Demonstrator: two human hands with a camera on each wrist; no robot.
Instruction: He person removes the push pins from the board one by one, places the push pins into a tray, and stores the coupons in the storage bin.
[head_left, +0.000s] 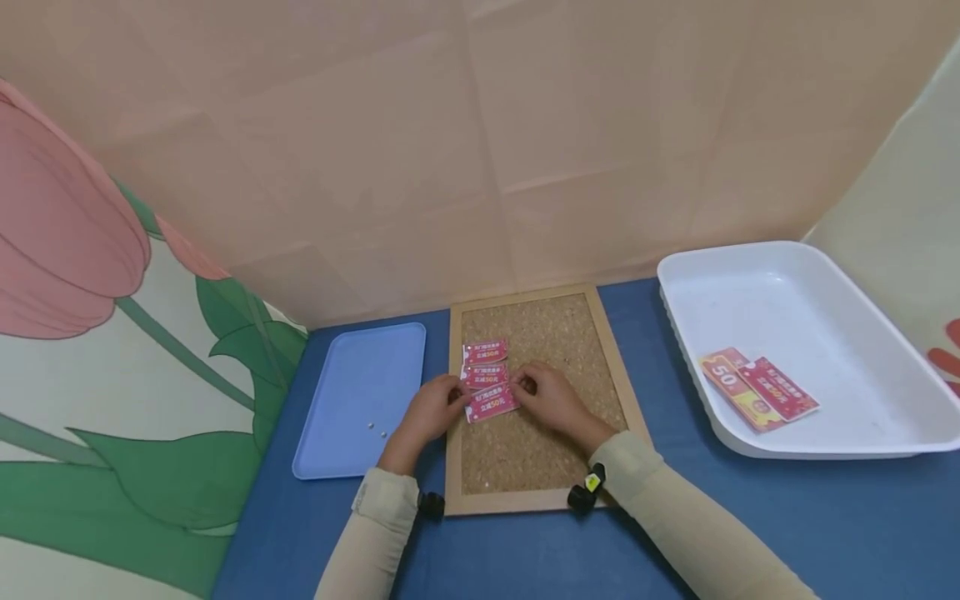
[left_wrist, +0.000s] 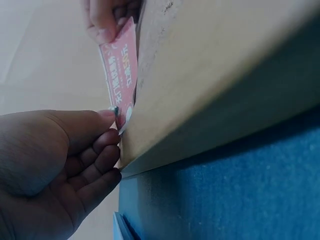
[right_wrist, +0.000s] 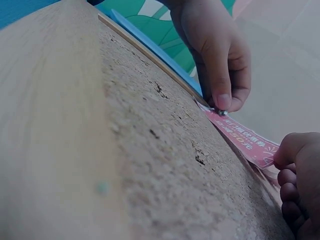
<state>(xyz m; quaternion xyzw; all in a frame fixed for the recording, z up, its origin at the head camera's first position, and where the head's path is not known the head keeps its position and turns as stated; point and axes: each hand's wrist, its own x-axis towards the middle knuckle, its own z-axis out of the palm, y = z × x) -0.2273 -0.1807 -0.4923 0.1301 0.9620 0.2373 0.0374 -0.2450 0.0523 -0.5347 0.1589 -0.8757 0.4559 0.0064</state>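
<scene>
On the wood-framed cork board (head_left: 543,325), three pink coupons form a column near the left side. The lowest coupon (head_left: 492,404) slants, its right end higher than its left. My right hand (head_left: 553,398) pinches that right end between thumb and finger. At the opposite end, my left hand (head_left: 432,410) has its thumb against a small silvery thumbtack (right_wrist: 222,113), fingers curled behind it. Seen from the left wrist, the coupon (left_wrist: 120,67) bows slightly off the board. Above it lie the middle coupon (head_left: 484,377) and the top coupon (head_left: 484,352).
Left of the board, a blue tray (head_left: 360,367) carries tiny silvery tacks (head_left: 371,425). A deep white tray (head_left: 757,292) at the right holds more coupons (head_left: 780,389). Blue cloth (head_left: 510,558) covers the table, with a beige wall covering (head_left: 480,167) behind.
</scene>
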